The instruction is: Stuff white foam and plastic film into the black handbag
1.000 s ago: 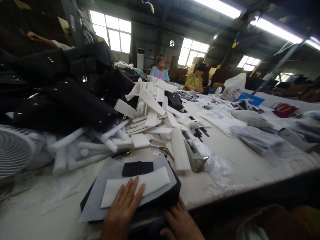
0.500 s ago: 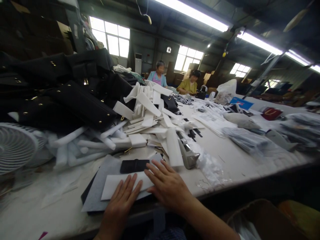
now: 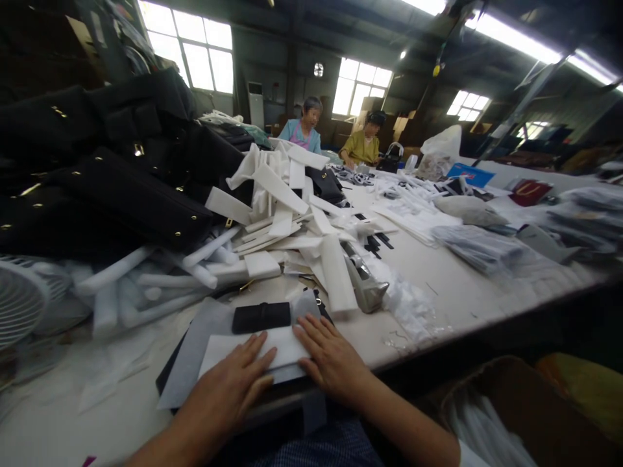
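We press our left hand [image 3: 232, 383] and right hand [image 3: 331, 357], both spread flat, onto the white rectangular foam sheet [image 3: 253, 348], pinning it smooth on the grey felt panel [image 3: 192, 350] just below the small black leather piece [image 3: 261, 317].
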Motion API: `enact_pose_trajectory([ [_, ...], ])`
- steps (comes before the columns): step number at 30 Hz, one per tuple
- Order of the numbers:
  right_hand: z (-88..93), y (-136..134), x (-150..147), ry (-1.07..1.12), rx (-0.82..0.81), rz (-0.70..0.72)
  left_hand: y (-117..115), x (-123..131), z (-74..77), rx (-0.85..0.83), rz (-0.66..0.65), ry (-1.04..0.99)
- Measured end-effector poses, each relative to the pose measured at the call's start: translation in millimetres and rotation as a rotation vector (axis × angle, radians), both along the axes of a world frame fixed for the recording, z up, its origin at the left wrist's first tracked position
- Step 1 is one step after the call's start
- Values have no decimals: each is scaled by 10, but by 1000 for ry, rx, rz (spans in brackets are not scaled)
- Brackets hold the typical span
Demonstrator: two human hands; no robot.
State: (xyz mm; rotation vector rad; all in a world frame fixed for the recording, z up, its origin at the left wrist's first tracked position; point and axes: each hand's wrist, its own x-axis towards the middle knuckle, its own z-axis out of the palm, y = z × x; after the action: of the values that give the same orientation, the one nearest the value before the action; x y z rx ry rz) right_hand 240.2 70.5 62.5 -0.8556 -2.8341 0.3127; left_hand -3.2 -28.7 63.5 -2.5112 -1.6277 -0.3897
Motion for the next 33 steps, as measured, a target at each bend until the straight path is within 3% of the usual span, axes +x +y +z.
enact_pose_trajectory([
  [4, -9, -7, 5, 13, -1, -4, 215, 44, 202, -33, -30, 22],
  [7, -22, -10, 6, 21, 6, 0, 312, 73, 224, -38, -112, 34],
  [9, -33, -11, 4, 31, 16, 0, 345, 50, 170, -57, -171, 19],
  [15, -71, -22, 6, 55, 28, -9, 410, -152, -117, -153, -311, -273],
  [18, -87, -22, 10, 64, 30, -10, 448, -213, -135, -221, -326, -302],
  [21, -103, -20, 11, 72, 36, -14, 477, -204, -48, -272, -363, -256],
  [25, -105, -22, 13, 82, 29, -10, 491, -107, 190, -323, -440, -141],
  [29, -86, -23, 17, 97, 15, -14, 503, 10, 311, -320, -357, -147],
  [33, -90, -33, 17, 84, 4, -9, 503, 54, 53, -192, -225, -238],
])
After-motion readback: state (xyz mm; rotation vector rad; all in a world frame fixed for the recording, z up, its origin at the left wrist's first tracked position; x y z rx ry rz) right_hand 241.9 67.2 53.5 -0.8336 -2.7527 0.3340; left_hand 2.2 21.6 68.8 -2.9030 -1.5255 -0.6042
